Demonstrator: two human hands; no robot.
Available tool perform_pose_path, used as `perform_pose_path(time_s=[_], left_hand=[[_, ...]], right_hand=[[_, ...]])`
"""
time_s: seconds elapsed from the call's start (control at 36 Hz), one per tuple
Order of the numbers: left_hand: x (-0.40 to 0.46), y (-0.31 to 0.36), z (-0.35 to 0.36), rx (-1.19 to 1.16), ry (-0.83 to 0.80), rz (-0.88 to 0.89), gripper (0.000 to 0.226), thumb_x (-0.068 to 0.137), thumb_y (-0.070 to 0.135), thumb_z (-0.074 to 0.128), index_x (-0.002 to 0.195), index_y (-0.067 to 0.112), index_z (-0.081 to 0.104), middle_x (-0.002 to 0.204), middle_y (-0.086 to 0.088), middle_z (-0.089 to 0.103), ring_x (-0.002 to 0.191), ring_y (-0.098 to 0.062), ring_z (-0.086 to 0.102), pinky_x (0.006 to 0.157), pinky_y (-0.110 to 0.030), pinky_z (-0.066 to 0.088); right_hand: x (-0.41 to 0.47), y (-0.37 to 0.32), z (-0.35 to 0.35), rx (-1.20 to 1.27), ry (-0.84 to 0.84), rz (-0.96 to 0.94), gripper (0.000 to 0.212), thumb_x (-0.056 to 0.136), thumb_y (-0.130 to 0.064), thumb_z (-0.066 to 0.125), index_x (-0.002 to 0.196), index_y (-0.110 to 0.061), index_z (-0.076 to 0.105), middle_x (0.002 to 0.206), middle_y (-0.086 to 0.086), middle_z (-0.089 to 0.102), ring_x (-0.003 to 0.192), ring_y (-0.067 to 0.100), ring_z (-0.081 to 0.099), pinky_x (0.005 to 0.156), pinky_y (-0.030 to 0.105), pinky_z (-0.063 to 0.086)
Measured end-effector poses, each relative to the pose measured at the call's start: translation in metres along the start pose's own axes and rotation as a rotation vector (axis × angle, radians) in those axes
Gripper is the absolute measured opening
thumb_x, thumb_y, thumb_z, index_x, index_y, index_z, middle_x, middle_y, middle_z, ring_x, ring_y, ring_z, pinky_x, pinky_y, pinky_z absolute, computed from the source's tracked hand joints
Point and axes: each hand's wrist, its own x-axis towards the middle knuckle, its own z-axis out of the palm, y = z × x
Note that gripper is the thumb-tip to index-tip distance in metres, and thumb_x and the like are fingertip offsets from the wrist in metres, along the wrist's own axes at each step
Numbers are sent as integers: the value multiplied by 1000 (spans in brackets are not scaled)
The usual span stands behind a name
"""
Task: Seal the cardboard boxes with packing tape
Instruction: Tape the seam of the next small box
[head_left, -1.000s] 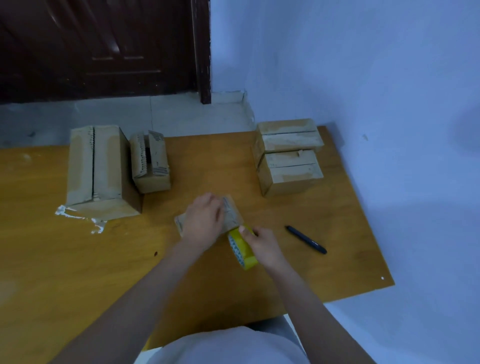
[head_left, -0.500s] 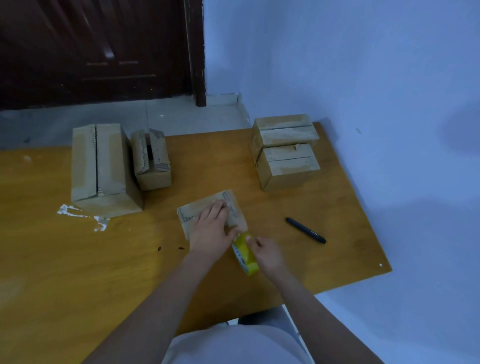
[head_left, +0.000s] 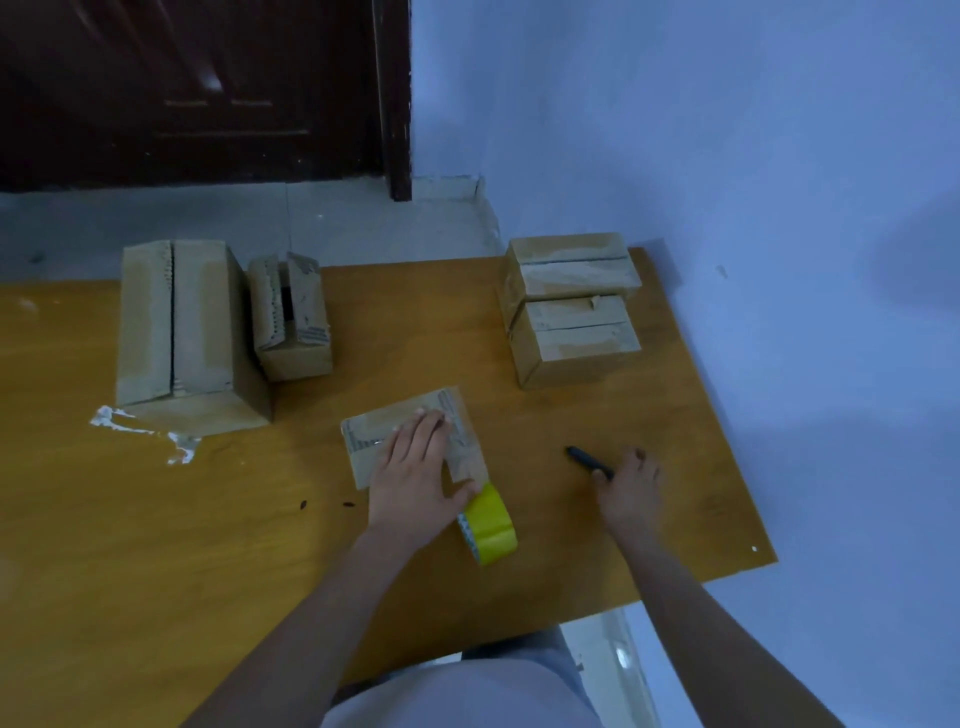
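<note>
The left hand (head_left: 415, 467) presses flat, fingers straight, on the small box (head_left: 457, 431) beside the tape roll (head_left: 491, 525), while the right hand (head_left: 626, 488) curls its fingers on the pen (head_left: 584, 460) on the desk (head_left: 208, 545).

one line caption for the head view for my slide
Left hand presses a small box flat beside the yellow tape roll while the right hand reaches the black pen.

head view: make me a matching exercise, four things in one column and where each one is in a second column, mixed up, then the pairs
Things:
1. yellow tape roll
2. black pen
3. left hand
4. large box

Places:
A. far left of the table, beside a smaller open box
B. flat on the small box in the middle
C. at the right hand's fingertips
D. at the small box's near right corner

Pairs: 1-D, 2-C, 3-B, 4-A
</note>
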Motion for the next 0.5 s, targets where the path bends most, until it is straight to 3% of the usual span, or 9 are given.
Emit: perform_pose_path(time_s=[0.08,0.17,0.22,0.33,0.42,0.5], left_hand=[[1,0,-2,-25,-16,-4,83,74,65,49,136,10,49,141,-5,48,134,-17,21,112,-27,-2],[0,0,-4,-23,-35,6,86,75,69,39,137,10,47,143,-4,46,134,-17,18,111,-26,-5],[0,-1,-3,-19,-52,2,87,76,71,36,138,11,46,144,-4,44,135,-17,17,112,-27,-4],[0,-4,1,23,-67,9,87,77,71,36,135,9,50,138,-6,51,132,-20,27,110,-34,11],[0,-5,4,39,-61,11,88,79,73,34,135,8,50,138,-6,51,132,-21,30,109,-36,14],[0,-6,4,49,-56,10,88,78,73,33,134,8,51,137,-7,52,131,-22,36,108,-37,18]], right_hand=[[11,10,8,-222,-56,-100,35,96,-29,48,127,-12,45,136,9,37,128,29,33,103,43,34],[9,9,14,-293,-31,-194,29,98,-29,44,122,-14,46,127,7,42,120,27,41,97,40,36],[5,5,10,-186,-73,-250,26,98,-28,44,118,-13,48,115,8,50,109,29,50,89,40,40],[-22,-14,-8,255,-188,-442,19,99,-24,44,110,-12,55,83,4,59,73,22,58,65,37,45],[-44,-27,-19,388,-180,-551,20,99,-26,46,113,-22,59,76,-7,59,66,10,56,58,28,42],[-57,-36,-27,427,-162,-582,25,97,-26,51,117,-21,64,77,-7,61,67,9,57,57,29,43]])
